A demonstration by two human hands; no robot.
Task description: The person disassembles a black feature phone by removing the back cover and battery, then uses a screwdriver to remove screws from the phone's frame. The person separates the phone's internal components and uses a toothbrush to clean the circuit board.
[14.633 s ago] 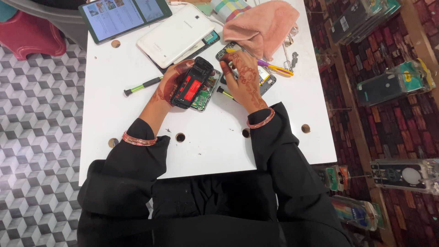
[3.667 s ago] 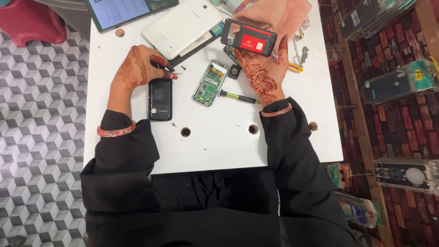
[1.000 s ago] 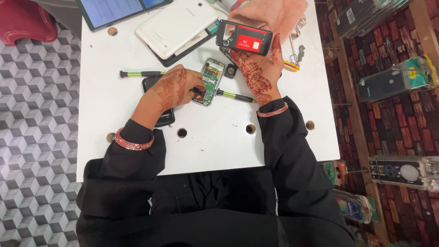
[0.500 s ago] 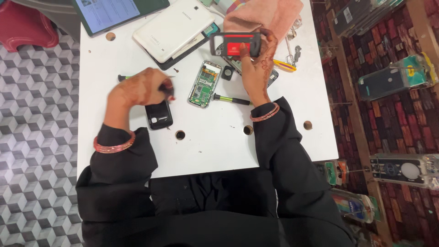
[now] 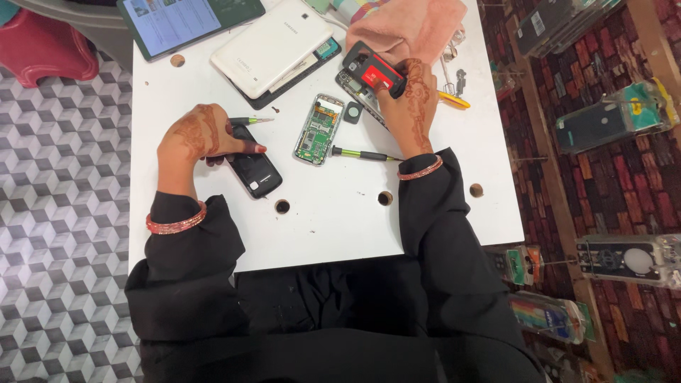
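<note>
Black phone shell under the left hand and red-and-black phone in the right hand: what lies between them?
In the head view, an opened phone body with bare green circuit board and a small square black part lie on the white table.

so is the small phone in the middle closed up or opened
Opened: the phone lies flat on the table with its green circuit board exposed.

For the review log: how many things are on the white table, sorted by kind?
Tablets: 2, a lit one and a white one
Phone parts: 4, black shell, circuit board, red-labelled piece, small square piece
Screwdrivers: 3
Pink cloth: 1
Total: 10
</note>
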